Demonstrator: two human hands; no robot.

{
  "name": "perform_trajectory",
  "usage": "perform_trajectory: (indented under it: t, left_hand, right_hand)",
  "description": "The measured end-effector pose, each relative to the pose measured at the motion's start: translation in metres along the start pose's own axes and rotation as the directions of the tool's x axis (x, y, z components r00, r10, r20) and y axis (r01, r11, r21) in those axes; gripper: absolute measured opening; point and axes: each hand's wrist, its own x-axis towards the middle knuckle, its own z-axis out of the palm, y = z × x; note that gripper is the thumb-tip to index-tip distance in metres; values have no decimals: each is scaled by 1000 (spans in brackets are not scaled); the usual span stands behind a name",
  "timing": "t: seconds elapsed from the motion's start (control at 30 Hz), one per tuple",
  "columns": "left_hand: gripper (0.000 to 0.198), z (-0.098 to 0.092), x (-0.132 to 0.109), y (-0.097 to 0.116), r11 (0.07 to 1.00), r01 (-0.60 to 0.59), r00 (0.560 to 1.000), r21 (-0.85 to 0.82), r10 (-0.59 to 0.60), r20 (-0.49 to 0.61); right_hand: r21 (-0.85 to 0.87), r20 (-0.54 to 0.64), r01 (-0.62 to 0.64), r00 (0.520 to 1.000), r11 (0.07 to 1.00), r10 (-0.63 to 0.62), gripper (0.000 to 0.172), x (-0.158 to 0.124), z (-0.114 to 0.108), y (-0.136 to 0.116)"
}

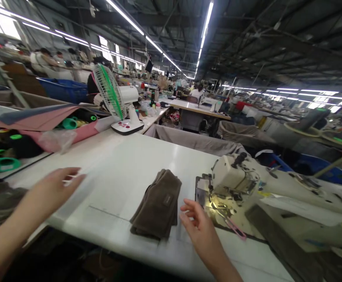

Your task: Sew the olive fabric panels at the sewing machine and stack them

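Note:
A stack of dark brown fabric pieces [156, 207] lies on the white table [124, 160], with a small label on the top piece. Just right of this stack hovers my right hand [199, 225], its fingers loosely curved and apart, holding nothing. My left hand [53, 190] is over the left part of the table, slightly blurred, thumb and fingers parted with nothing visible between them. A sewing machine [232, 176] stands beyond my right hand, its needle area lit. Pink-handled thread snips [235, 229] lie by its plate.
A white fan with green blades [109, 92] stands at the table's far left. Thread cones [4, 163] and pink fabric [41, 121] lie left of it. More brown fabric [277, 231] rests under the machine arm. A grey cloth-lined bin [188, 140] borders the table's far edge.

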Motion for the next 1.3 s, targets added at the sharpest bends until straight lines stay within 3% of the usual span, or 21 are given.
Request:
perform_trajectory:
  t: [0.03,0.07,0.13,0.2,0.27,0.33,0.37,0.5,0.53,0.57,0.63,0.7,0.8,0.87,0.97,1.13,1.3]
  left_hand:
    - [54,18,-3,24,1000,0,996,-20,2,87]
    - [57,36,-9,47,996,15,967,-90,8,253]
    - [60,72,-22,84,978,31,869,-204,75,489]
    - [57,101,-32,109,966,-7,812,-257,156,562]
    - [53,120,-36,122,954,27,818,-297,150,555]
    - [57,129,-35,130,933,113,824,-343,105,557]
    - [60,131,-34,132,916,166,805,-366,89,587]
    - [62,125,-34,140,806,404,620,-432,106,778]
    - [62,123,-36,141,776,442,595,-450,122,794]
    - [61,121,-39,142,760,447,601,-473,137,788]
    - [59,118,-46,142,777,357,676,-518,168,717]
    - [56,116,-53,139,821,206,760,-533,209,615]
    - [50,116,-65,133,863,-1,843,-505,273,464]
    - [50,116,-71,130,873,-70,872,-483,289,396]
    - [53,115,-80,128,871,-87,871,-483,302,387]
    - [51,113,-87,128,863,-97,851,-496,330,408]
    - [49,112,-91,128,862,-127,857,-490,344,383]
  right_hand:
    - [-40,-13,15,1000,999,-15,35,1,6,1]
    - [-76,-19,34,999,997,-36,36,1,12,3]
    - [-141,-18,79,996,987,-83,42,1,22,6]
    - [-198,-20,118,992,973,-124,46,1,29,9]
    - [-239,-21,142,988,961,-151,47,1,32,13]
    - [-259,-32,147,986,955,-161,49,1,33,15]
    - [-263,-38,146,986,954,-161,49,1,33,16]
    - [-266,-24,152,986,952,-164,50,0,32,17]
    - [-266,-13,157,986,951,-166,50,0,31,16]
    - [-267,-5,161,986,950,-168,47,1,29,15]
    - [-261,-25,160,985,952,-172,37,3,23,11]
    - [-254,-127,176,969,951,-213,25,6,15,2]
    - [-296,-303,314,865,902,-401,18,6,-2,-17]
    - [-358,-305,446,775,820,-554,21,4,-11,-31]
    - [-410,-224,566,697,715,-681,26,0,-19,-48]
    - [-417,-160,592,699,690,-697,34,-5,-22,-55]
    - [-449,-95,638,662,626,-743,39,-8,-25,-58]
